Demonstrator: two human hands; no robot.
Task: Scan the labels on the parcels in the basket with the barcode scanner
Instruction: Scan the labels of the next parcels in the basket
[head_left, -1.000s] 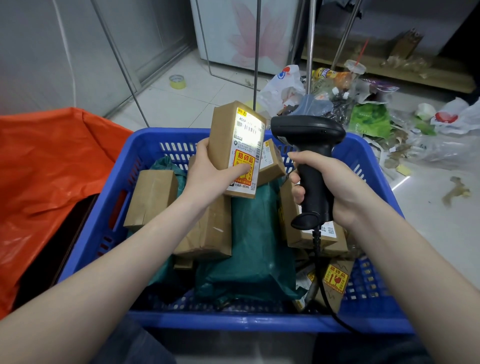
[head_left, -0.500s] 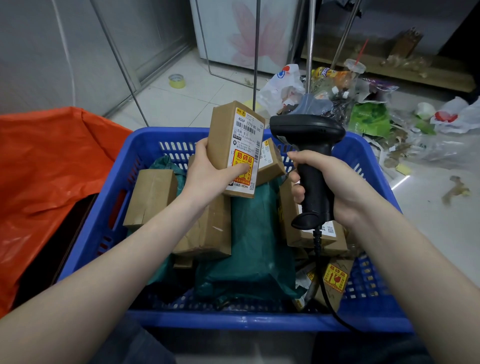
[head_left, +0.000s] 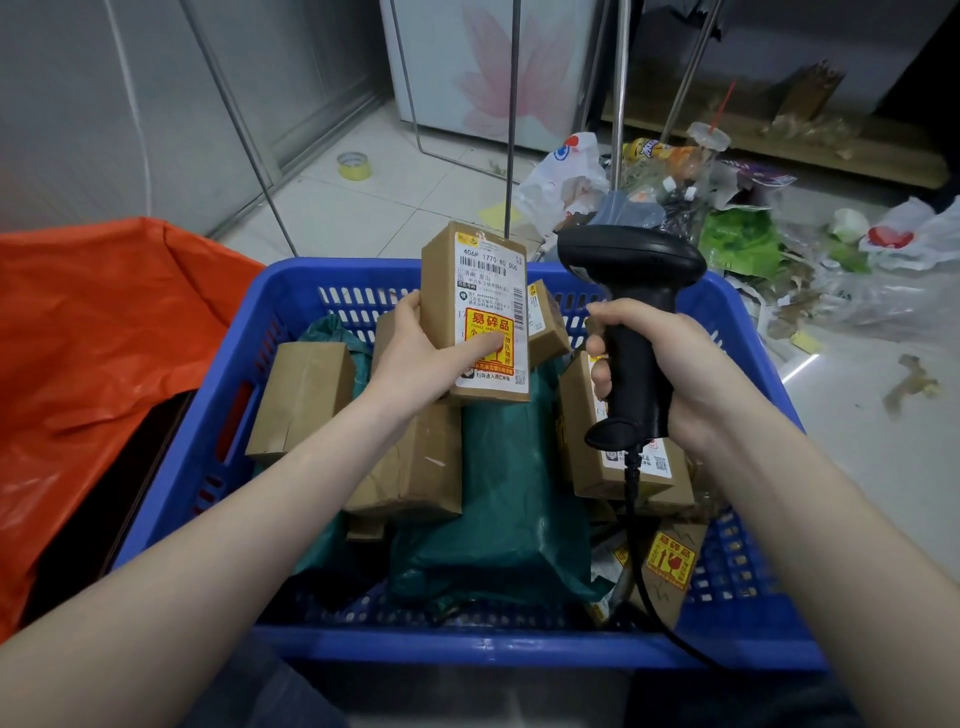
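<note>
My left hand (head_left: 415, 358) grips one small cardboard parcel (head_left: 475, 312) upright above the blue basket (head_left: 234, 364), thumb pressed on its yellow-and-red sticker, the white shipping label (head_left: 491, 306) turned toward me. My right hand (head_left: 670, 369) is clenched around the handle of the single black barcode scanner (head_left: 631, 322), held just beside the parcel, its head level with the top of the label; one black cable (head_left: 636, 525) drops from the grip into the basket and out over its near rim.

In the basket I count five more brown boxes in plain sight: one at the left (head_left: 301, 397), one under my left wrist (head_left: 415, 467), one small one behind the lifted parcel (head_left: 545, 325), one below the scanner with a white label (head_left: 587, 441), and one flat piece at the near right carrying a yellow-and-red sticker (head_left: 670, 564). Others may lie beneath; I cannot tell. Green plastic mailers (head_left: 498, 493) lie between and under the boxes; their number is unclear.

An orange plastic sheet (head_left: 104, 322) lies just left of the basket. On the tiled floor beyond are one roll of yellow tape (head_left: 355, 166) and a scatter of plastic bags and litter (head_left: 727, 208).
</note>
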